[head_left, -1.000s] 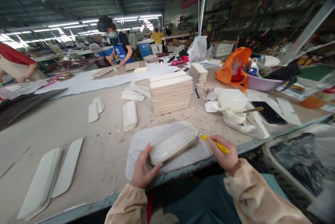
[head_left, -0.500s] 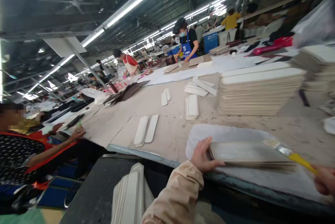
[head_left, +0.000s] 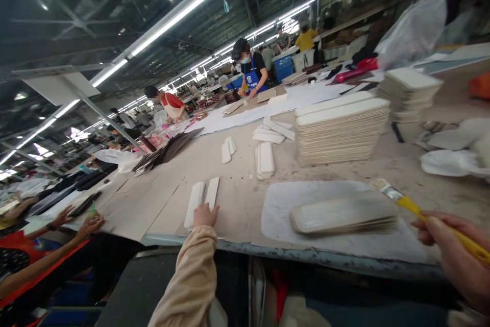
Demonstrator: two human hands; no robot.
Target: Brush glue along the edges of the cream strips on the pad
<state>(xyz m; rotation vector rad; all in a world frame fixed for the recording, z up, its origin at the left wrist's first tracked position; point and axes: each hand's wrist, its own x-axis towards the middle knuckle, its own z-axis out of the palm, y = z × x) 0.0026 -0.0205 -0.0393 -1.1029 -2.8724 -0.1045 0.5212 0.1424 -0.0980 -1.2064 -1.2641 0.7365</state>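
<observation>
My left hand (head_left: 205,215) lies on the near ends of two narrow white stacks of strips (head_left: 195,203) at the table's front left, fingers reaching over them; whether it grips one is unclear. My right hand (head_left: 446,237) holds a yellow-handled brush (head_left: 409,204), its pale bristles over the right end of a fanned pile of long rounded panels (head_left: 340,213). That pile rests on a white sheet (head_left: 277,204) near the front edge, with no hand on it.
Behind the sheet stands a tall stack of pale panels (head_left: 340,135). Smaller strip piles (head_left: 265,159) lie mid-table. Another person's hands (head_left: 92,222) are at the left edge. A white plastic bag (head_left: 451,162) lies at right.
My left hand has left the fanned pile and moved left to the narrow strips. My right hand and brush show more fully as the view has shifted right.
</observation>
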